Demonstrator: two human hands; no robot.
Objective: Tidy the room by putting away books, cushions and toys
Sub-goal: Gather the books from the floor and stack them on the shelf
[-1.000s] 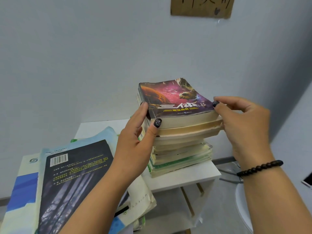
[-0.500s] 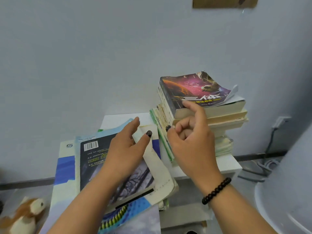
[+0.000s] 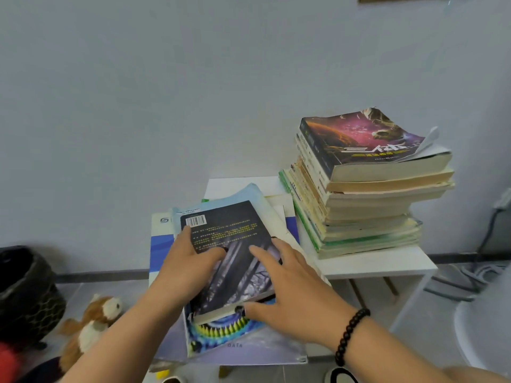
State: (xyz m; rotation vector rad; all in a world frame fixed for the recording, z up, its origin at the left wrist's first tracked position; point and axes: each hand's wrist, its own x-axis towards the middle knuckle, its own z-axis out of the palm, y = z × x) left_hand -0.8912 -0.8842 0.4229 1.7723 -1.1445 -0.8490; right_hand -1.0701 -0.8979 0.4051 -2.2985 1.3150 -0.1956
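Right hand point(image 3: 296, 297) off the tall book stack point(image 3: 365, 200) now and down on the dark paperback point(image 3: 232, 261), joining the left hand point(image 3: 190, 261), which has slid further onto the same cover. Left fingers point(image 3: 210, 251) lying mostly straight across the back cover just below the barcode, pressing flat rather than gripping. Right fingers point(image 3: 262, 251) spread over the cover's 3 o'clock side, thumb tucked against the page edge at 6 o'clock; looks like the start of a grip, though cannot tell whether the far fingertips hook the edge. Black bead bracelet point(image 3: 349, 335) on the right wrist.

Paperback face down atop a loose pile of larger books point(image 3: 243, 346), overhanging the near-left edge of the white bench point(image 3: 387, 264). Tall stack at 2 o'clock from the hands, topped by a space-themed novel point(image 3: 362, 136) with a curled cover corner. Down on the floor at 8 o'clock, a brown-and-white plush toy point(image 3: 91, 324), beside a dark cushion point(image 3: 26, 291) at 9 o'clock.
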